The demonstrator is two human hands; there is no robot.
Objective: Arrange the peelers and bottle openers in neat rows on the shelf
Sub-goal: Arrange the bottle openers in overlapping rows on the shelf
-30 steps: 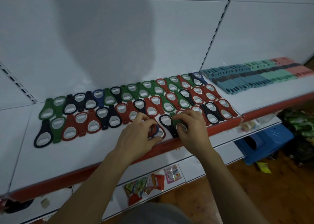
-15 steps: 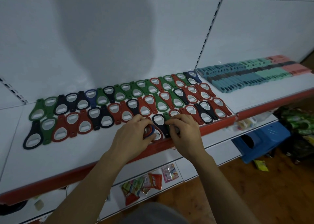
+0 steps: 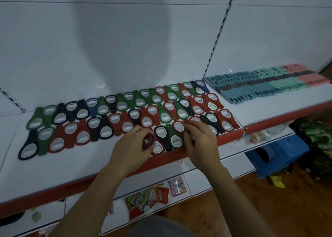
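Several green, red, black and blue bottle openers (image 3: 125, 114) lie in overlapping rows on the white shelf (image 3: 53, 166). My left hand (image 3: 131, 147) grips a small stack of openers, a blue one and a red one showing, near the shelf's front edge. My right hand (image 3: 201, 143) has curled fingers touching the green opener (image 3: 175, 138) and a red one in the front row; whether it pinches either is unclear. Teal, mint, dark and pink peelers (image 3: 265, 87) lie in tidy rows at the right.
A red strip (image 3: 269, 121) edges the shelf front. The lower shelf holds small snack packets (image 3: 152, 199). A blue plastic stool (image 3: 276, 152) and green packaged goods (image 3: 316, 134) sit on the wooden floor at the right. The shelf's left front is bare.
The green opener now shows in full beside the black one in the front row. My right hand has drawn slightly to the right. My left hand keeps its stack.
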